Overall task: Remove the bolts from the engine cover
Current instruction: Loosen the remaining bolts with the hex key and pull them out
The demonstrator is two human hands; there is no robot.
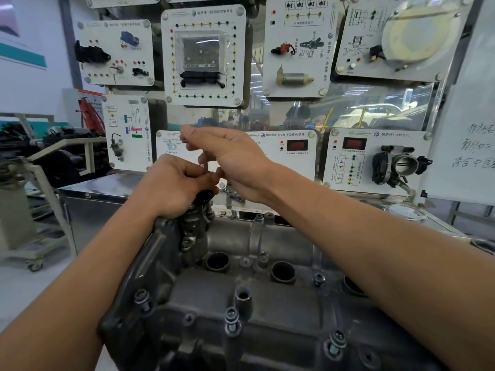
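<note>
Bolts: several stand raised in the cover before you, not yet out. Left grip clamps low on a thin rod at the far end, likely steadying it. Right grip pinches its top, probably to turn it. Wells: dark, nothing seen inside.

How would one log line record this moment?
left hand: grips thin tool | right hand: pinches its upper end | place: engine cover far end | near bolts: raised

VW logo + "帕萨特1.8" on sensor panel; whiteboard handwriting prob. Chinese, unreadable.
</note>
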